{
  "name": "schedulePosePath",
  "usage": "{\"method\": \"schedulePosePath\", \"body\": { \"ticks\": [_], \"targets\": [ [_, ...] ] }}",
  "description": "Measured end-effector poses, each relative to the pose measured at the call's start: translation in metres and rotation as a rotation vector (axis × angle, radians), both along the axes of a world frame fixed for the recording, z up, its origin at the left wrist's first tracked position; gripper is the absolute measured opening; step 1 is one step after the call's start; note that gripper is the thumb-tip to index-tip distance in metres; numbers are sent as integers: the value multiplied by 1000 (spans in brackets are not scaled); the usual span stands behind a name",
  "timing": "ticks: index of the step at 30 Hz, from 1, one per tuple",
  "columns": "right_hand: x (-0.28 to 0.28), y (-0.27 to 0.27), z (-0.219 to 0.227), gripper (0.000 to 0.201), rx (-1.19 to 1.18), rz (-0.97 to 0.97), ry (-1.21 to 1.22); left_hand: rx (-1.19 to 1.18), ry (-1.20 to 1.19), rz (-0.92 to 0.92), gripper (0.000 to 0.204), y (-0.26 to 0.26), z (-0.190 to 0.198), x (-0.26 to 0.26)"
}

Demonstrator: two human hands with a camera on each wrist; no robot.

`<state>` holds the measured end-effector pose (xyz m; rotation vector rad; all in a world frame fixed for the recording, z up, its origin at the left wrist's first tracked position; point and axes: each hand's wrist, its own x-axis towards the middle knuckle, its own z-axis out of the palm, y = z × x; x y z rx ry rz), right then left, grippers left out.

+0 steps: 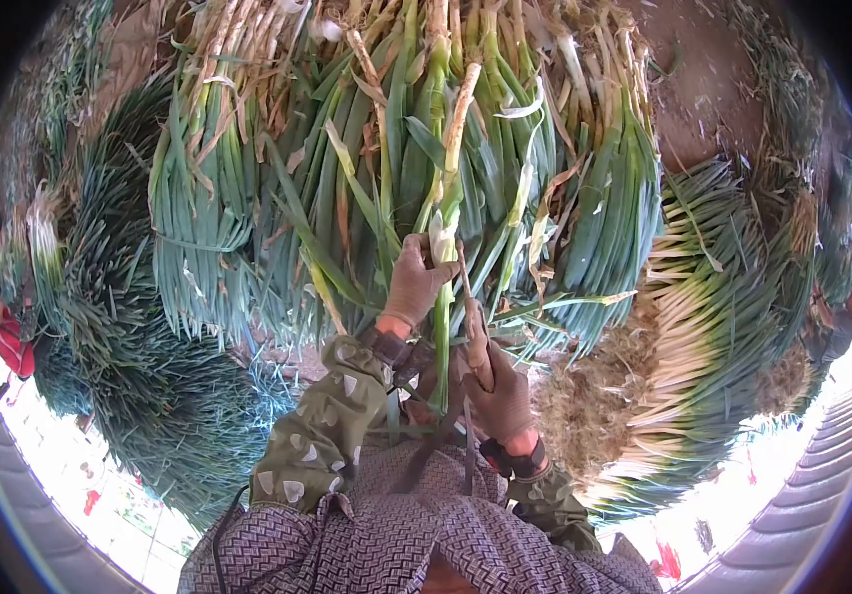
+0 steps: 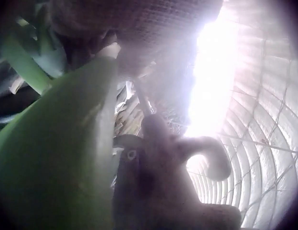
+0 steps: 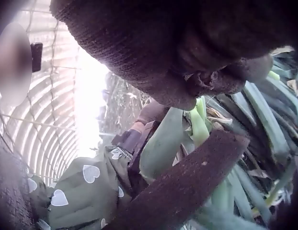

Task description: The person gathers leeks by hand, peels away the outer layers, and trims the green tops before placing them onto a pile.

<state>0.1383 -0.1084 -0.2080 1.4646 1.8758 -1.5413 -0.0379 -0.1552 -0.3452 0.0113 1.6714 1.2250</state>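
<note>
My gloved left hand grips a thick green onion near the middle of the head view. Its pale root end points up and its leaves hang below the hand. To the right, my gloved right hand is curled round the handle of a tool, whose thin tip rises beside the left fingers. In the left wrist view a broad green leaf fills the left side. The right wrist view has a dark flat strip across its lower part; what it belongs to is unclear.
Tied onion bundles lie in front of both hands. A dark green leaf pile is at left. At right are onions with pale stalks and tangled roots. Someone in red is at the far left.
</note>
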Motion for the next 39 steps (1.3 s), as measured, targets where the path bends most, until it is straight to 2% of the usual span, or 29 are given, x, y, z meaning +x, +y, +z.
{"method": "schedulePosePath", "body": {
  "ticks": [2, 8, 11, 14, 17, 22, 26, 32, 36, 39],
  "targets": [
    [-3, 5, -7, 49, 29, -10, 32, 47, -65, 47, 39, -1, 0, 1],
    [-11, 19, -23, 46, 17, 26, 0, 93, -75, 40, 31, 0, 3, -2],
    [-14, 26, -32, 44, 30, 60, 5, 82, -138, 38, 31, 2, 7, -3],
    [-17, 30, -49, 41, 111, 70, 50, 175, -90, 118, 33, 7, 8, 1],
    [-21, 36, -66, 40, 176, 72, 64, 101, -58, 21, 37, 7, 6, 2],
    [-32, 41, -55, 37, 214, 60, 88, 66, -130, 79, 37, 11, 12, -1],
    [-30, 45, -73, 37, 234, 91, 77, 99, -91, 74, 37, 10, 3, 2],
    [-61, 68, -106, 36, 256, 140, 26, 136, -42, 113, 36, 5, -6, 4],
    [-72, 76, -119, 40, 274, 146, 15, 125, -46, 77, 34, 8, 1, -4],
    [-82, 84, -129, 38, 381, 137, 107, 119, -40, 50, 32, 10, 5, -7]
  ]
}}
